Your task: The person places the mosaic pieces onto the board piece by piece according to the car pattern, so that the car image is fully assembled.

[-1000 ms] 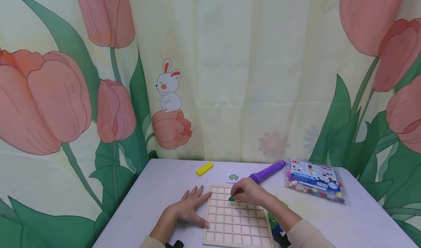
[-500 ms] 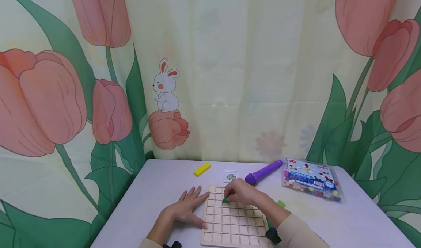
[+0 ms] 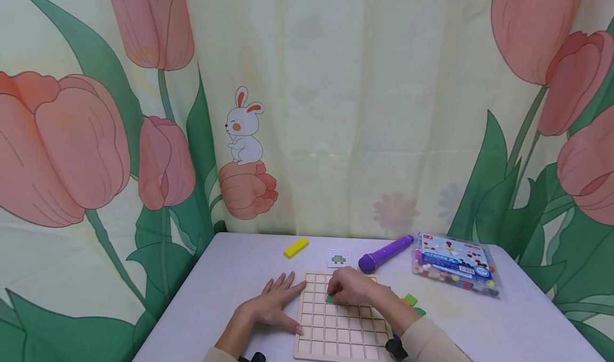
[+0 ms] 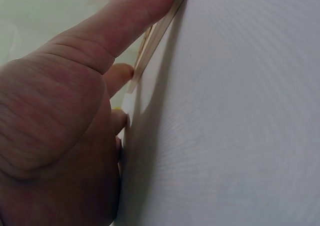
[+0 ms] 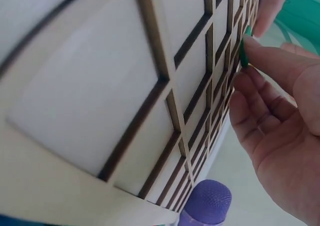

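Green is the colour to watch here: a little green tile (image 3: 330, 298) is pinched in the fingertips of the right hand (image 3: 352, 286), held right at the surface of the wooden grid board (image 3: 336, 336), up in the far-left part of the grid. The right wrist view shows it edge-on, fingers (image 5: 272, 61) curled onto it and the tile (image 5: 243, 51) pressed against the board's cells (image 5: 150, 111); I can't tell exactly which cell it's in or whether it's fully seated. The left hand (image 3: 274, 304) lies flat on the white table (image 3: 230, 276) with straight, spread fingers, resting against the board's left edge and gripping nothing; in the left wrist view the hand (image 4: 65, 136) has its thumb along that thin wooden edge (image 4: 157, 34). Other stuff around: a couple more green pieces (image 3: 411, 301) sit on the table just right of the board, a purple pen-like thing (image 3: 385, 253) lies beyond the board, with a small pattern card (image 3: 338, 258) just left of it and a yellow block (image 3: 296, 247) farther left. A clear packet of coloured beads (image 3: 453, 263) is off to the right, well apart from the board. Behind it all hangs a tulip curtain (image 3: 307, 111) with a bunny (image 3: 244, 127) printed on it.
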A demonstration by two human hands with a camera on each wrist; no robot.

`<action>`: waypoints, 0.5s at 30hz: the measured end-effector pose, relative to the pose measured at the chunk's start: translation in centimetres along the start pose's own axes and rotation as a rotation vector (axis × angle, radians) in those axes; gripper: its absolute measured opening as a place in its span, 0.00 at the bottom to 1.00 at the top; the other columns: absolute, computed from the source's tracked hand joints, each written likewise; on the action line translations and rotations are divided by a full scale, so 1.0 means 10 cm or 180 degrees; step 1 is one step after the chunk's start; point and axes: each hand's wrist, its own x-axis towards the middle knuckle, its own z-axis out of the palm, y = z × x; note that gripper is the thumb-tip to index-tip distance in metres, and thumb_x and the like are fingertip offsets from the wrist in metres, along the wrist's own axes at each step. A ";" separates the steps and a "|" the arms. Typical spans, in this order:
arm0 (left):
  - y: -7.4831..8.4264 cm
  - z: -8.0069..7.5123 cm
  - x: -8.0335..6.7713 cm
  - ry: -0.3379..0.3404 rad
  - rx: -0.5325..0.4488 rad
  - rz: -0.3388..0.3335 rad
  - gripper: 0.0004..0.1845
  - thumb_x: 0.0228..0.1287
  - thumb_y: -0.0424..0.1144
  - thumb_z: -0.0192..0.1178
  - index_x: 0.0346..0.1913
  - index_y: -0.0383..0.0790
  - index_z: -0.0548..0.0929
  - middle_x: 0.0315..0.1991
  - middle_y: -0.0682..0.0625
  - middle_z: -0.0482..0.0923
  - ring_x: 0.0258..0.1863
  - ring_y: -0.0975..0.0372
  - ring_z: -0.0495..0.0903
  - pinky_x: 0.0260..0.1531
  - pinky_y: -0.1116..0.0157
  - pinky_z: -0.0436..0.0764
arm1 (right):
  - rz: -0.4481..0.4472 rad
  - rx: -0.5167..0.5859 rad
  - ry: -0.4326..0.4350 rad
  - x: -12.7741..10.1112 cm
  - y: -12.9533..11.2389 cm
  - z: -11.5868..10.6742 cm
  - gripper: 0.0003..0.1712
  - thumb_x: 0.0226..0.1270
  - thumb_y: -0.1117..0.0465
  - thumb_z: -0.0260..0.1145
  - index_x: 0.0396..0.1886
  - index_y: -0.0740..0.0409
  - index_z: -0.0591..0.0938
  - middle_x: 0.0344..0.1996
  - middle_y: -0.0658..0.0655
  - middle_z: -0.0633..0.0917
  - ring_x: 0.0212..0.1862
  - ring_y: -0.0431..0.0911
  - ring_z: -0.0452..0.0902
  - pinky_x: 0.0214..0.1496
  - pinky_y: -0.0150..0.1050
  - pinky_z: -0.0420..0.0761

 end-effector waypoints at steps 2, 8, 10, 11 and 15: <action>0.00 0.00 0.00 0.0001 0.0000 0.0007 0.58 0.47 0.71 0.75 0.82 0.66 0.59 0.86 0.42 0.45 0.85 0.43 0.39 0.80 0.36 0.38 | 0.0012 0.0032 0.0009 -0.01 0.00 0.00 0.06 0.60 0.68 0.77 0.36 0.55 0.91 0.32 0.47 0.86 0.32 0.33 0.76 0.36 0.30 0.79; 0.01 0.00 0.00 0.0006 -0.0033 0.0014 0.59 0.47 0.71 0.75 0.82 0.66 0.59 0.86 0.42 0.45 0.85 0.43 0.39 0.80 0.36 0.38 | 0.0041 0.0002 0.0033 -0.02 0.00 0.00 0.05 0.61 0.66 0.78 0.32 0.52 0.89 0.27 0.43 0.86 0.30 0.32 0.76 0.36 0.29 0.79; 0.01 0.00 0.00 0.0010 -0.0040 0.0012 0.59 0.47 0.71 0.75 0.82 0.66 0.59 0.86 0.42 0.45 0.85 0.43 0.38 0.80 0.36 0.38 | 0.0064 -0.0014 0.0029 -0.02 -0.01 0.00 0.04 0.62 0.65 0.78 0.32 0.52 0.90 0.28 0.42 0.86 0.30 0.32 0.75 0.36 0.30 0.79; 0.01 0.00 0.00 0.0011 -0.0033 0.0009 0.58 0.47 0.71 0.75 0.82 0.66 0.59 0.86 0.42 0.45 0.85 0.44 0.38 0.80 0.36 0.37 | 0.0072 -0.0025 0.0025 -0.02 -0.01 0.00 0.04 0.62 0.65 0.77 0.33 0.52 0.90 0.29 0.42 0.85 0.31 0.32 0.75 0.36 0.30 0.78; 0.01 0.01 0.00 0.0007 -0.0026 0.0003 0.58 0.47 0.70 0.75 0.82 0.66 0.59 0.86 0.43 0.45 0.86 0.44 0.38 0.81 0.36 0.37 | 0.0067 -0.0100 0.0010 -0.02 -0.01 0.00 0.02 0.63 0.64 0.77 0.33 0.52 0.91 0.29 0.42 0.85 0.31 0.33 0.74 0.36 0.30 0.77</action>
